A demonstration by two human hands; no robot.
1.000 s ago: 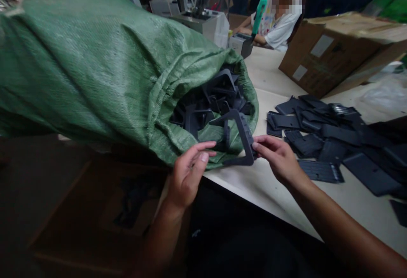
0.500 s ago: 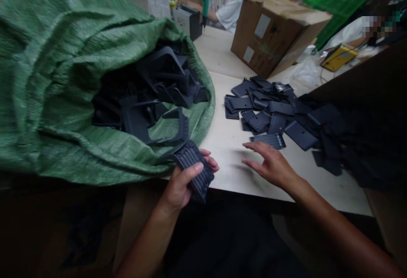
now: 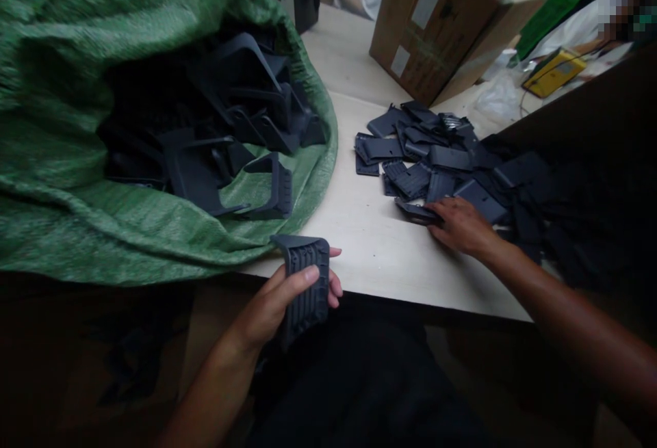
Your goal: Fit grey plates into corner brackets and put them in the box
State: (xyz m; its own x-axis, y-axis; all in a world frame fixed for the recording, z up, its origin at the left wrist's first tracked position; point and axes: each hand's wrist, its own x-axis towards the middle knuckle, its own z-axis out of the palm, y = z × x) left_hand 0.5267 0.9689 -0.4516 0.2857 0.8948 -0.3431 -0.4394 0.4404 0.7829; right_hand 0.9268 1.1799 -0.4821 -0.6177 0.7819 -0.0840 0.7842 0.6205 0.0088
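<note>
A dark plastic part with a ribbed inner face (image 3: 306,291) is held in my left hand (image 3: 272,304), thumb across its ribs, near the table's front edge. My right hand (image 3: 459,228) pinches the end of a flat dark piece (image 3: 415,211), whose near side looks slightly raised. Behind and right of that hand lies a loose pile of dark flat pieces (image 3: 452,159). At the left, a green woven sack (image 3: 205,246) lies with its mouth toward the table, larger dark frame-like parts (image 3: 246,78) inside it.
A cardboard box (image 3: 436,31) stands at the back of the white table (image 3: 359,243). Behind the pile are a clear plastic bag (image 3: 500,99) and a yellow device (image 3: 554,72) with a cable. People are partly visible at the far side.
My right hand has reached the piece at the pile's front edge and closed on it. My left hand has turned its part more upright. The view has shifted slightly.
</note>
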